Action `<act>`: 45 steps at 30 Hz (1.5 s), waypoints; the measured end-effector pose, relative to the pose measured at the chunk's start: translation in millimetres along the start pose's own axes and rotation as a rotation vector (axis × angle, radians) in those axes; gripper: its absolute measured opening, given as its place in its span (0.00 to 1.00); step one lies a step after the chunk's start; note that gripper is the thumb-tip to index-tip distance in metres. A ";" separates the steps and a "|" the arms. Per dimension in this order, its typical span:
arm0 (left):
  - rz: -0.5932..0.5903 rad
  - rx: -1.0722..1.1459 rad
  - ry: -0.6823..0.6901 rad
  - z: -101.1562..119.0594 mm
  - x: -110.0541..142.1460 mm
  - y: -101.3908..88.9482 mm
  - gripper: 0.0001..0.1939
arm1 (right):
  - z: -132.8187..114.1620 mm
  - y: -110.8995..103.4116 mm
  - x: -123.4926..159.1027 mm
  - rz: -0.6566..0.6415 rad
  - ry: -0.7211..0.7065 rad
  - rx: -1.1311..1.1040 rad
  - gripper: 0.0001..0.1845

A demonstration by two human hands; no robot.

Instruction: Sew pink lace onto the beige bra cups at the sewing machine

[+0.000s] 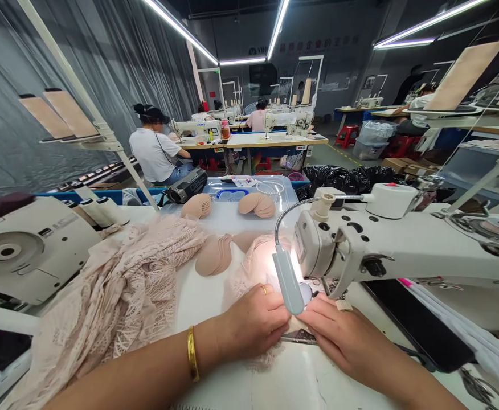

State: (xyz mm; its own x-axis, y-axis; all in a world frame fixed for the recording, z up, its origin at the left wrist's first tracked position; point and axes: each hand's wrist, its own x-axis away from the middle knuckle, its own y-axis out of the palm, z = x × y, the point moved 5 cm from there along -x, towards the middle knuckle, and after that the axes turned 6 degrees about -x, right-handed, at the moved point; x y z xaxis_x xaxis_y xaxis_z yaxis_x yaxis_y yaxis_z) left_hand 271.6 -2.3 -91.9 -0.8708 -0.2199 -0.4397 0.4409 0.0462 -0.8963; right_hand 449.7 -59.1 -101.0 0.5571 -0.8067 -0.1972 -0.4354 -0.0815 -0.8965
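My left hand (253,322), with a gold ring and a gold bangle on the wrist, lies curled on a piece of pink lace fabric (253,265) at the needle of a white sewing machine (386,242). My right hand (343,336) rests flat with fingers together on the same fabric, just right of the left. A small gooseneck lamp (289,282) hangs over both hands and hides the fingertips and the needle area. The fabric under the lamp is brightly lit.
A heap of pink lace (121,290) lies at the left beside another machine (27,250). Stacks of beige bra cups (214,255) sit behind the hands, more on a clear box lid (232,208). People sit at sewing tables further back (155,151).
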 end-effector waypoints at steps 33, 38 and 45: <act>-0.020 -0.046 0.057 -34.5 -27.3 5.9 0.12 | 20.2 24.0 2.8 0.167 0.123 0.110 0.22; -0.034 0.013 -0.042 -41.4 -27.0 12.0 0.09 | 11.7 5.8 -2.0 0.206 0.101 -0.017 0.17; 0.038 0.104 -0.118 -29.7 4.0 -15.8 0.06 | -4.6 11.2 -8.2 0.270 0.270 -0.511 0.16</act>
State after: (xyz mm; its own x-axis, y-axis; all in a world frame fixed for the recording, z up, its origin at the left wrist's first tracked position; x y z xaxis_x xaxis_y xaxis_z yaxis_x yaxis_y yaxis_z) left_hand 254.7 25.1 -81.2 -0.8241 -0.3331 -0.4582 0.4987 -0.0427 -0.8657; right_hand 437.0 -56.0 -107.6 0.2117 -0.9516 -0.2229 -0.8549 -0.0698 -0.5142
